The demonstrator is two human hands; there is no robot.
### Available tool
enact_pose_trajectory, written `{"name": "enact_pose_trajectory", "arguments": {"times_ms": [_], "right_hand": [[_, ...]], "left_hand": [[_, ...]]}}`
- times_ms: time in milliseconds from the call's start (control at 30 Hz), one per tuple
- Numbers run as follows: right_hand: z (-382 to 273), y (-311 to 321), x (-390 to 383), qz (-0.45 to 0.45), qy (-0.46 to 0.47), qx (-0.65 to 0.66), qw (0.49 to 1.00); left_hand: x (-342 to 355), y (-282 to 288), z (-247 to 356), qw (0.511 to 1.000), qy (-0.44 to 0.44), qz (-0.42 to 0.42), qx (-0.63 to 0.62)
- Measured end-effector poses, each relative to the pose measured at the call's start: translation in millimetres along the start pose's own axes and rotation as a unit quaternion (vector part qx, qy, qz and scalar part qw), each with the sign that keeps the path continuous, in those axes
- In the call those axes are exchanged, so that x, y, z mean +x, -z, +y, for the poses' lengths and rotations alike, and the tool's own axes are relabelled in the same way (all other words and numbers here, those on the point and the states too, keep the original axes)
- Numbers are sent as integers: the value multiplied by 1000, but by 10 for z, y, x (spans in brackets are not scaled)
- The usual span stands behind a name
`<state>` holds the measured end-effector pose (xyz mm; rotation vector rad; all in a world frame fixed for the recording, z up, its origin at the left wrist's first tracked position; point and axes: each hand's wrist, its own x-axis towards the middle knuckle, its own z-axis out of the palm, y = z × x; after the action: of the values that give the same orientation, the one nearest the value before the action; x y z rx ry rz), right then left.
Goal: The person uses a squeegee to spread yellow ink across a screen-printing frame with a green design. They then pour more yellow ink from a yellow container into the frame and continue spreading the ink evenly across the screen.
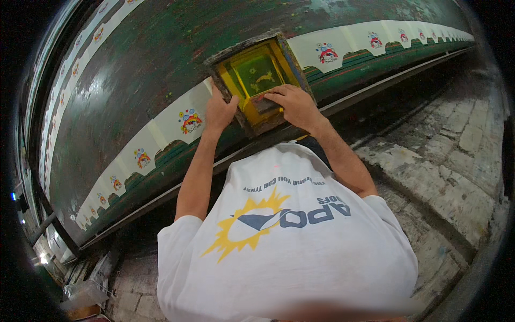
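A screen printing frame (296, 65) with a worn wooden border and a yellow mesh lies over a strip of white cut pieces. Small pale shapes show in the middle of its mesh. My left hand (221, 111) is closed on the frame's left side, fingers along the wood. Inside the frame's near part, my right hand (296, 107) grips a small squeegee (261, 103), mostly covered by the fingers. To the left of the frame, a white piece (170, 119) bears a colourful cartoon print; more printed white pieces (351, 44) run off to the right.
The long dark green table (142, 64) is stained and carries another row of printed pieces (67, 70) along its far left side. A rail (343, 100) follows its near edge. Below on the right is a worn block floor (445, 134); clutter (86, 295) stands at lower left.
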<state>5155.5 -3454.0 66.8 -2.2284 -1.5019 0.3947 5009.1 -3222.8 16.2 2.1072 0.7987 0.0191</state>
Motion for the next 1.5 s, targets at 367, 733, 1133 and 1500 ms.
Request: {"name": "enact_pose_trajectory", "arguments": {"times_ms": [367, 733, 1133, 1500], "right_hand": [[1344, 887, -373, 23, -10, -6, 1000], [2310, 1197, -531, 20, 42, -19, 999], [2369, 1215, -507, 15, 65, -16, 998], [2409, 1255, -512, 23, 66, -1, 998]], "left_hand": [[516, -1069, 1159, 996, -49, 38, 66], [973, -1716, 1692, 999, 40, 9, -33], [1013, -1720, 1579, 999, -5, 19, -49], [989, -1696, 1736, 998, 39, 31, 42]]}}
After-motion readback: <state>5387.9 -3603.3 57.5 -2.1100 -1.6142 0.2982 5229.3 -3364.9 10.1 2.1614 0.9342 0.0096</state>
